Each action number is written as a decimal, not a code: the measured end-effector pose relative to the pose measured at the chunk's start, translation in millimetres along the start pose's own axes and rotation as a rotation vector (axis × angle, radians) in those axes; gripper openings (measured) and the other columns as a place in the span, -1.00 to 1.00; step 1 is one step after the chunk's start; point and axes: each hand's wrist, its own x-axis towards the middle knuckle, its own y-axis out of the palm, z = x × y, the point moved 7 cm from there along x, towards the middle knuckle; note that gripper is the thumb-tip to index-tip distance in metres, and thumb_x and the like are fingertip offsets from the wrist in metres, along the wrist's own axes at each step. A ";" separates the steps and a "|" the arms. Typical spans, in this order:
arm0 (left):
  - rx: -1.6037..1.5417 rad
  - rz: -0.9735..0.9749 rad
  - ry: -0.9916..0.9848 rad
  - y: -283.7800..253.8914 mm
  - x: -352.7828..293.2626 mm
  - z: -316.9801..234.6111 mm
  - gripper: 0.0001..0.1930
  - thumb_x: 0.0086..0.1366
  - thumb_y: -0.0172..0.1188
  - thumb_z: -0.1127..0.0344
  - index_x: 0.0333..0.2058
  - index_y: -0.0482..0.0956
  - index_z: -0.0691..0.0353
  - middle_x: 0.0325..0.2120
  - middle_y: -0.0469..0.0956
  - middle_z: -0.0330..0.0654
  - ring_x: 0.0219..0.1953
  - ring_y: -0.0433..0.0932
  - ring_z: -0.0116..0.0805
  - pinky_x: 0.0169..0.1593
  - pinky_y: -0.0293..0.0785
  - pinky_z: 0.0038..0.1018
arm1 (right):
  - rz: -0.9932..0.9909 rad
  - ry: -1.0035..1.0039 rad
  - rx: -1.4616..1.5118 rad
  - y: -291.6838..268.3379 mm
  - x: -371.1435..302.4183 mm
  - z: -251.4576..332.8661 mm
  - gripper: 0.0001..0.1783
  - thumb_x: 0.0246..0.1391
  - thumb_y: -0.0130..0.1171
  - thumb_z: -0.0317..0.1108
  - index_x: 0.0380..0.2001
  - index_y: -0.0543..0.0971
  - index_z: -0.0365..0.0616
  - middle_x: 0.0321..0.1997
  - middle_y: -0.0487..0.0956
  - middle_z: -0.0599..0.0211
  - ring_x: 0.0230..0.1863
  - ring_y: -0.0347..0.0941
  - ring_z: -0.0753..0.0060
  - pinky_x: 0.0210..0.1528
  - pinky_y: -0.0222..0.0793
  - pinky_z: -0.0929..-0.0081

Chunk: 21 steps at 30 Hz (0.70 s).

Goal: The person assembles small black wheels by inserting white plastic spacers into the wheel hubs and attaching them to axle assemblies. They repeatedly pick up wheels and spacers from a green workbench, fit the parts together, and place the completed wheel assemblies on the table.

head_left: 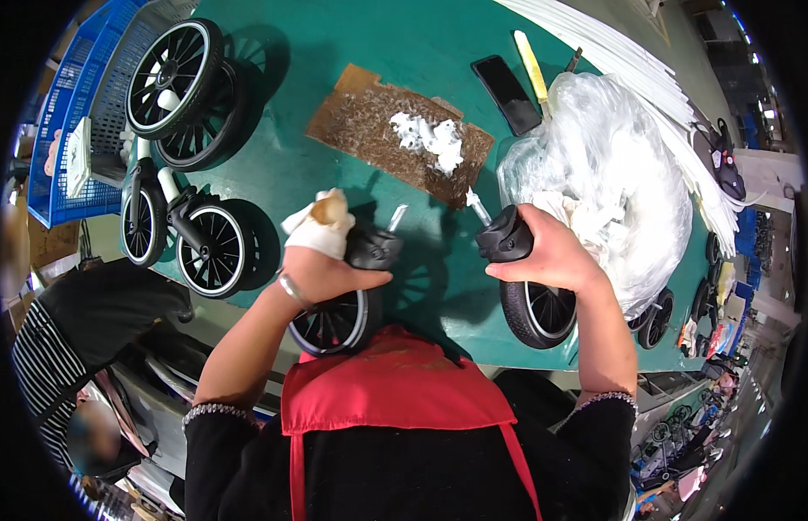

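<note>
My left hand [321, 252], its fingers wrapped in white tape, grips a black caster wheel assembly [339, 317] by its black housing, with a short metal stem pointing up from it. My right hand [551, 256] grips a second black wheel assembly [536, 313] by its housing; that one also has a pale stem at its top. Both wheels hang at the near edge of the green table [335, 35]. A brown cardboard sheet [369, 122] with a lump of white grease [434, 139] lies just beyond my hands.
Two large spoked wheels [174, 82] and a twin-wheel assembly [183, 230] sit at the left, beside a blue plastic crate [70, 113]. A black phone [505, 91], a yellow-handled tool [532, 74] and a bulky clear plastic bag [621, 174] lie at the right. More wheels [656, 317] line the right edge.
</note>
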 end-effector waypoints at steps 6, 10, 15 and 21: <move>-0.052 0.066 -0.077 11.3 2.4 -8.3 -0.29 -0.28 0.53 -0.14 -0.30 0.50 0.32 -0.20 0.42 0.02 -0.15 0.45 0.02 -0.10 0.41 -0.24 | -0.326 0.239 -0.410 0.1 49.8 -0.5 -0.24 -0.41 0.43 0.10 -0.19 0.52 -0.27 -0.13 0.57 0.01 -0.05 0.51 0.02 0.00 0.40 0.18; -0.067 0.078 -0.129 8.4 -28.0 -2.3 -0.30 -0.27 0.54 -0.10 -0.26 0.57 0.33 -0.16 0.42 0.09 -0.06 0.40 0.03 0.03 0.34 -0.22 | -0.052 0.371 -0.505 19.2 74.5 -29.3 -0.19 -0.43 0.39 0.12 -0.16 0.53 -0.31 -0.05 0.57 0.02 0.01 0.50 0.11 0.09 0.36 0.30; -0.096 -0.019 -0.239 -0.4 -60.6 14.3 -0.40 -0.26 0.55 -0.06 -0.30 0.61 0.24 -0.22 0.47 -0.03 -0.13 0.44 -0.07 -0.04 0.37 -0.27 | 0.005 0.509 -0.396 44.3 64.9 -52.1 -0.03 -0.44 0.38 0.14 0.03 0.43 -0.32 0.01 0.56 0.03 0.06 0.51 0.11 0.09 0.40 0.28; -0.365 0.003 -0.441 -1.6 -77.1 25.3 -0.43 -0.19 0.55 0.05 -0.21 0.61 0.20 -0.37 0.53 -0.20 -0.28 0.49 -0.23 -0.14 0.42 -0.34 | -0.254 0.432 -0.329 8.4 47.2 -25.4 -0.07 -0.43 0.39 0.14 -0.02 0.49 -0.34 -0.07 0.60 0.09 0.06 0.51 0.12 0.08 0.43 0.30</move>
